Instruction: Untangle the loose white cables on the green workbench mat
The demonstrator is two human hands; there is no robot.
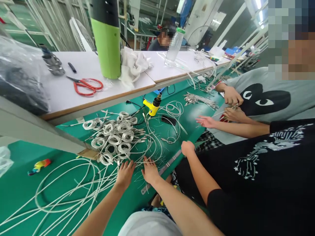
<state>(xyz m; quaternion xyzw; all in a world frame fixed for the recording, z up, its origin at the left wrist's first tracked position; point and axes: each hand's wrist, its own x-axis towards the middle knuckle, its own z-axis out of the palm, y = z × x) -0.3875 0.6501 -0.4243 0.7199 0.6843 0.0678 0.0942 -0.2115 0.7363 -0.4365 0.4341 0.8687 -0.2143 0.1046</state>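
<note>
Both of the wearer's hands sit near the front edge of the green bench surface point(29, 183), just below the heap of coiled white cables point(113, 137). Left hand point(125, 174) lies palm down, fingers spread and loose on the loose white wires point(73, 193) that fan out toward the bench's left front corner; it grips nothing. Right hand point(150, 171) is beside it, fingers curled onto the tangle of thin wire ends point(145, 154) at the heap's near side; whether it actually pinches a strand can't be told, fingers hide that.

Judged from this, the step is sorting single leads out of the tangle. To do it well: the left hand should pin the long strands flat w/ light pressure so they don't drag, while the right isolates one lead at its end, not mid-length, and draws it toward the front edge, away from the finished coils. Pulling sideways would likely snag the coils and undo them.

Nearby: a co-worker's fist point(187, 147) at the front edge to the right, another person's hands farther along. A yellow heat gun point(153, 106) lies mid-bench; red scissors point(86, 86) are on the raised white shelf point(73, 98).
</note>
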